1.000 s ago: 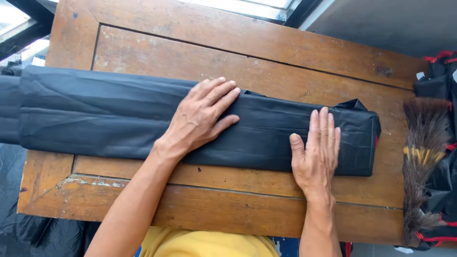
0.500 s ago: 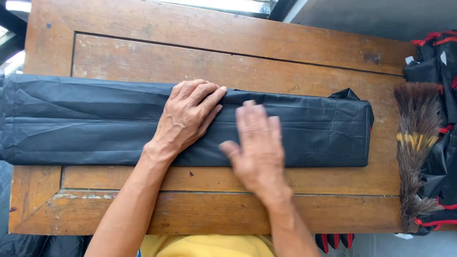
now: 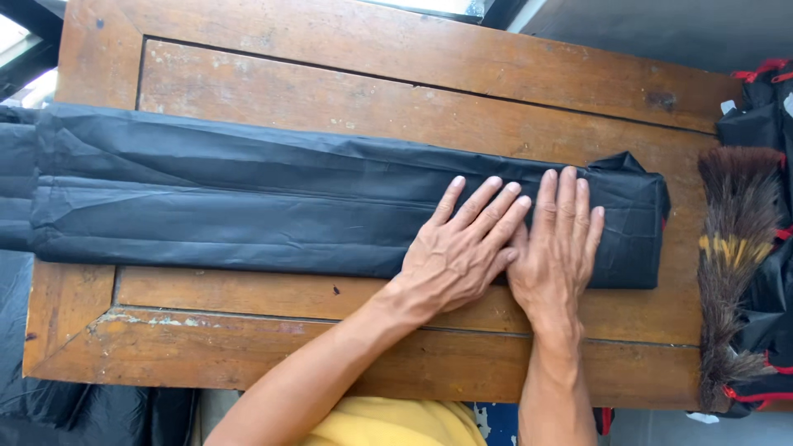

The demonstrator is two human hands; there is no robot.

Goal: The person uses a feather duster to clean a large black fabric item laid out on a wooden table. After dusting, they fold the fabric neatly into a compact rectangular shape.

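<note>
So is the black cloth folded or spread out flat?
Folded. The black cloth lies as a long narrow strip with lengthwise creases, both hands, left hand and right hand, flat on it.

black folded cloth: left end runs off the picture's edge, length unseen | cloth under left hand and right hand: covered | feather duster: handle end hidden among black bags | black bags: cut by right edge | wooden table: far edge cropped

Before us: a worn wooden table with scuffed panel top; beside it our feather duster; daylight enters at the upper left.
</note>
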